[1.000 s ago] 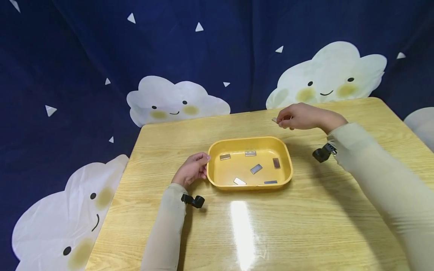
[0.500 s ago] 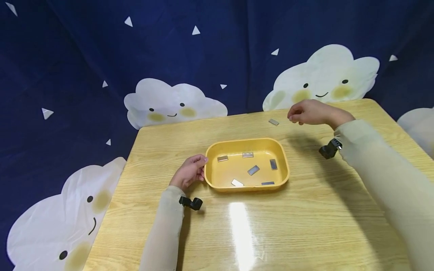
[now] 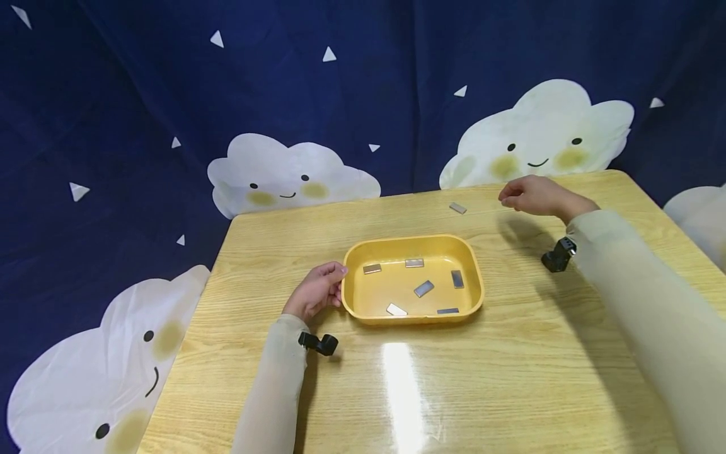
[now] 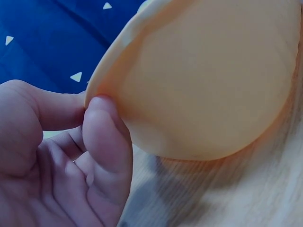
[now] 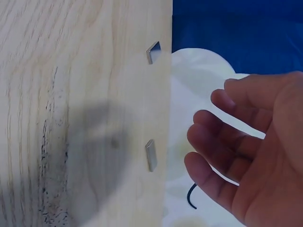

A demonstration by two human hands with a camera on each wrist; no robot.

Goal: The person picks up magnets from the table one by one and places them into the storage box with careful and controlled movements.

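My left hand [image 3: 317, 290] pinches the left rim of a yellow plastic tray [image 3: 413, 320]. In the left wrist view, thumb and finger hold the tray wall [image 4: 189, 85] between them. Several small flat metal bars lie scattered on the tray's floor, among them a dark bar [image 3: 457, 279] and a bright one [image 3: 396, 309]. Beyond the tray, a grey metal bar [image 3: 457, 208] rests on the table. Right of it hovers my right hand [image 3: 539, 196], loosely curled with nothing in it. The right wrist view shows two bars, an upper one [image 5: 154, 52] and a lower one [image 5: 150, 156], apart from the fingers.
The light wooden table [image 3: 255, 384] ends at a far edge just behind the loose bar. A dark blue curtain [image 3: 340, 94] with smiling clouds hangs behind it. Small black cameras sit on both wrists, such as the left-wrist camera [image 3: 319, 343].
My right hand has let go of the grey bar on the table and moved right, away from it. The left hand keeps its grip on the tray. The head view has shifted slightly.
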